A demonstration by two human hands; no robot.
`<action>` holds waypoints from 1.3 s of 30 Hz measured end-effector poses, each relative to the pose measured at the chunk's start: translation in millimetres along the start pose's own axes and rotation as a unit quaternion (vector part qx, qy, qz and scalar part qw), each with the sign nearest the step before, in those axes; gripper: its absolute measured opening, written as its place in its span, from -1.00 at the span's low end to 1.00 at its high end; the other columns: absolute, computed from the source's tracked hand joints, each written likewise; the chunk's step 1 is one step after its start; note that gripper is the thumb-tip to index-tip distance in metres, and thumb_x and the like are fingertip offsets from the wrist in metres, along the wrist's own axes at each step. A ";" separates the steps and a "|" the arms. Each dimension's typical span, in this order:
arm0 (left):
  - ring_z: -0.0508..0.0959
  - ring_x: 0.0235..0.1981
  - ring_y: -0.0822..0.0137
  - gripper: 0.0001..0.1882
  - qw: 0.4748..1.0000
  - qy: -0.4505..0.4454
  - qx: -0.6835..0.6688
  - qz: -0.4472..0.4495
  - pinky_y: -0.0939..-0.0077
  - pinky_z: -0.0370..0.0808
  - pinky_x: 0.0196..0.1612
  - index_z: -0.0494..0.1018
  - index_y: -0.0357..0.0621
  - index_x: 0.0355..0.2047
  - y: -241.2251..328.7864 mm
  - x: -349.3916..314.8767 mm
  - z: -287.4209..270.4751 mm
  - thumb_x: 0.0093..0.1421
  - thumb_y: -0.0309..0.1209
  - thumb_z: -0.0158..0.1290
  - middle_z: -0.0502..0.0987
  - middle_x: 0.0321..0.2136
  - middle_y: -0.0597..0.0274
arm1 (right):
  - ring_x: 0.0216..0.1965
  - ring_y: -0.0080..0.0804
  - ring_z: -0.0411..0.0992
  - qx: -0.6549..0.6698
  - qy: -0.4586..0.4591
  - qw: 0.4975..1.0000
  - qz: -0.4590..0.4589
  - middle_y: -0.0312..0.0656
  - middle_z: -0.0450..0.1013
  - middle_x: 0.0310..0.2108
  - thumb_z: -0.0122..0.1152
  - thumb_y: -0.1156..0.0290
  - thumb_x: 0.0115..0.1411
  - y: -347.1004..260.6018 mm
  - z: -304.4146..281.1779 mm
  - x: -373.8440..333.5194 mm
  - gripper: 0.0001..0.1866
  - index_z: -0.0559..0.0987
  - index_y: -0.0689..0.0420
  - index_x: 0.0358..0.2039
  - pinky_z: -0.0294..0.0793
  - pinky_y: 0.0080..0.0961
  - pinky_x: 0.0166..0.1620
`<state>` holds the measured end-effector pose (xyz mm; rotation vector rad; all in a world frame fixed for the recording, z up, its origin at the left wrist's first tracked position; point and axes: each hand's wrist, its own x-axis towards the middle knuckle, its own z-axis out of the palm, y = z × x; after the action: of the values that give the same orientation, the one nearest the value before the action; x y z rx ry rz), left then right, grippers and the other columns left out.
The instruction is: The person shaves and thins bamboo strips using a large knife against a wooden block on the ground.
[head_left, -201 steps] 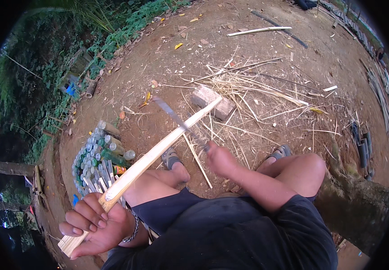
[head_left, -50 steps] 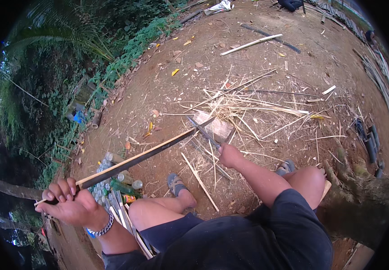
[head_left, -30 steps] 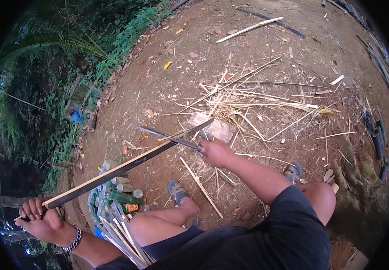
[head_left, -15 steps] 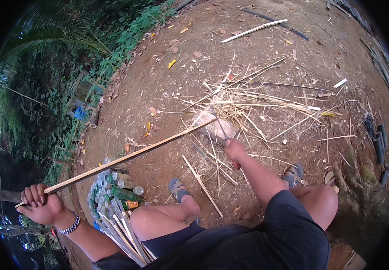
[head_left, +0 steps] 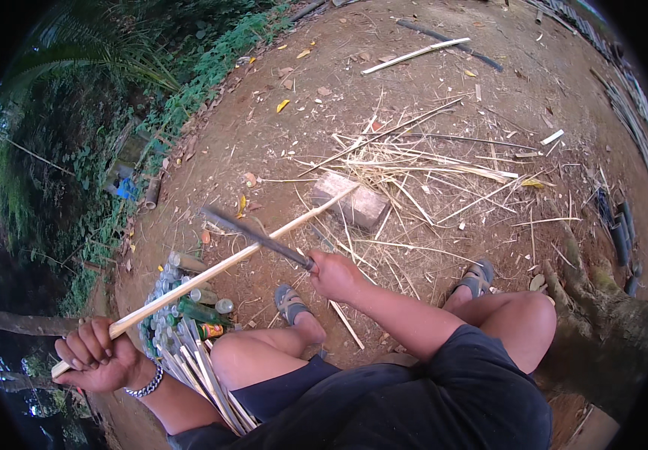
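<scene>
My left hand (head_left: pixel 99 356) is closed round the near end of a long, pale bamboo strip (head_left: pixel 165 300). The strip slants up and away, its far end at the top of a squared wooden block (head_left: pixel 375 210) on the ground. In my right hand (head_left: pixel 337 276) is the handle of a long-bladed knife (head_left: pixel 240 228), its dark blade pointing left and away. In the picture the blade crosses over the middle of the strip; I cannot tell whether they touch. Behind the block lies a loose heap of thin bamboo shavings (head_left: pixel 433 166).
Several glass bottles (head_left: pixel 202 312) lie stacked left of my left leg, beside a bundle of split strips (head_left: pixel 211 386). A tree base with roots (head_left: pixel 590 292) stands at the right. Dark pipes (head_left: pixel 618 234) lie beyond it. Green plants (head_left: pixel 204 75) edge the dirt at the far left.
My right hand has brought the knife from the block leftward and nearer to me, across the strip. My left hand, still gripping the strip, has shifted a little right and down.
</scene>
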<state>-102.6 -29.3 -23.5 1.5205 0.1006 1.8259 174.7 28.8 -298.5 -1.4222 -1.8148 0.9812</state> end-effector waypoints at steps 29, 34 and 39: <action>0.10 -0.80 0.64 -0.51 0.999 -0.025 0.036 0.024 0.75 0.08 -0.66 0.16 0.06 -0.59 17.0 9.3 39.8 0.30 0.05 0.01 0.13 -0.78 0.54 | -0.18 -0.03 0.53 -0.078 -0.017 0.981 0.176 0.01 0.54 -0.23 -0.01 0.34 0.32 132.2 -30.4 12.3 -0.73 0.44 0.17 -0.03 0.53 -0.08 -0.14; 0.14 -0.78 0.62 -0.50 1.000 -0.001 0.027 -0.011 0.73 0.13 -0.63 0.18 0.04 -0.62 11.8 18.4 33.8 0.26 0.05 0.05 0.14 -0.79 0.51 | -0.24 -0.10 0.55 -0.063 -0.102 0.992 0.045 -0.01 0.54 -0.27 -0.02 0.39 0.32 29.6 -31.0 4.3 -0.77 0.44 0.16 -0.05 0.55 -0.16 -0.18; 0.13 -0.79 0.60 -0.51 0.999 0.011 0.053 -0.005 0.73 0.12 -0.64 0.17 0.01 -0.59 11.9 37.9 20.3 0.33 0.04 -0.06 0.14 -0.78 0.48 | -0.30 -0.14 0.55 0.057 -0.005 0.949 0.311 0.03 0.52 -0.23 -0.05 0.34 0.36 197.6 -13.0 39.4 -0.76 0.43 0.16 -0.05 0.57 -0.24 -0.18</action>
<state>-91.3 -23.8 19.3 1.5699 0.2185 1.8556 277.3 97.5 -458.1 -1.9656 -1.2954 1.3692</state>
